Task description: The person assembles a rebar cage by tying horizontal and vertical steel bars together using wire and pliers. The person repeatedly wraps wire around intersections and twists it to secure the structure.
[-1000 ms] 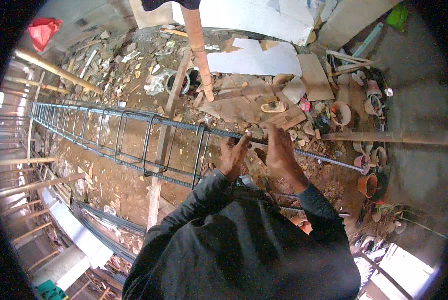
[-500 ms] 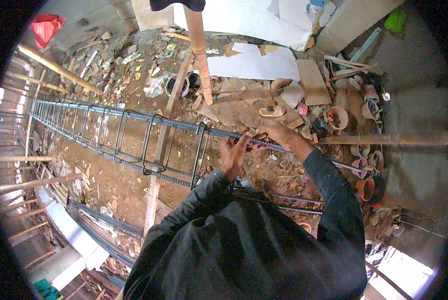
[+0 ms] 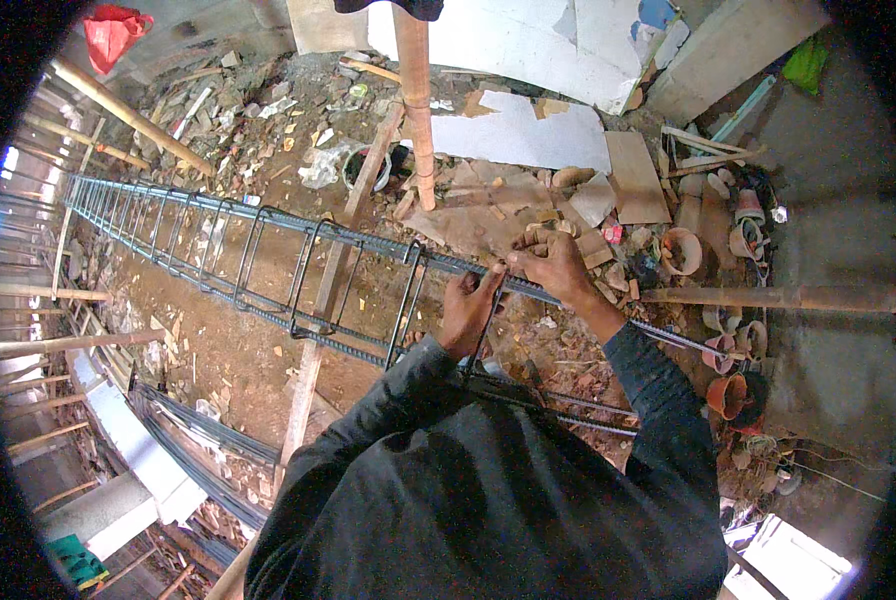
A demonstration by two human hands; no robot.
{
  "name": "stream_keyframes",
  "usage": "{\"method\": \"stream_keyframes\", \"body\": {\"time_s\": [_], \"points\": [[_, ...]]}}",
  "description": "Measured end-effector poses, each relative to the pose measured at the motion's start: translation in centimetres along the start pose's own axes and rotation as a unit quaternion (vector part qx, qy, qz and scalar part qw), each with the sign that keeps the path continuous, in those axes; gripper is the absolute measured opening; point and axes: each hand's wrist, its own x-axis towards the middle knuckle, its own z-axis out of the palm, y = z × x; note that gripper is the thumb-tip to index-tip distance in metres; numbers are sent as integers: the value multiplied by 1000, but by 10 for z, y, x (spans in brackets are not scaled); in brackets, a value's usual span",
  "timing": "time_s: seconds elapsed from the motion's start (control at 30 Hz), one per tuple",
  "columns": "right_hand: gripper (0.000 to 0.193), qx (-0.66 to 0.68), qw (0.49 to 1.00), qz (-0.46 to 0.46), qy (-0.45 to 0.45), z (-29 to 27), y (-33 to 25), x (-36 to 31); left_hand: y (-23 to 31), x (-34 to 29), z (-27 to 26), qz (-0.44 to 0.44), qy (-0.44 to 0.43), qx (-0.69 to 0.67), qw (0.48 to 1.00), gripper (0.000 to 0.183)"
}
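A long rebar cage [image 3: 198, 285] of ribbed bars and square stirrups runs from the far left to in front of me. My left hand [image 3: 466, 315] is closed at the upper bars, thumb and forefinger pressed around the top of a steel stirrup [image 3: 484, 338] that slopes down toward my body. Just right of it, my right hand [image 3: 558, 268] is raised over the upper ribbed bar [image 3: 658, 332], fingers curled and thumb and forefinger pinched. Whatever lies in that pinch is too small to make out. The lower bars are partly hidden by my sleeve.
A wooden batten [image 3: 340, 260] crosses beneath the cage. Beyond it stands a bamboo post [image 3: 416, 110], with a white board [image 3: 528, 135] on the littered ground. Buckets [image 3: 680, 252] and a horizontal bamboo pole [image 3: 768, 298] are at the right. Loose steel bars [image 3: 203, 435] lie lower left.
My right hand has lifted off the bar and turned, its fingers now showing apart from my left hand. The stirrup below my left hand has come into sight. The whole view has shifted slightly.
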Motion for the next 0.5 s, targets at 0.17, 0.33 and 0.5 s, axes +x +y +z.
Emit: {"method": "stream_keyframes", "body": {"time_s": [0.17,0.33,0.5], "points": [[42,-55,994,-73,60,3,-3,-20,33,-29,-19,2,-63,19,998,27],[21,-80,986,-129,73,7,-12,-33,64,-27,-38,-57,-156,87,982,31],[24,-71,980,-150,110,12,-8,-38,67,-21,-48,-108,-188,11,976,40]]}}
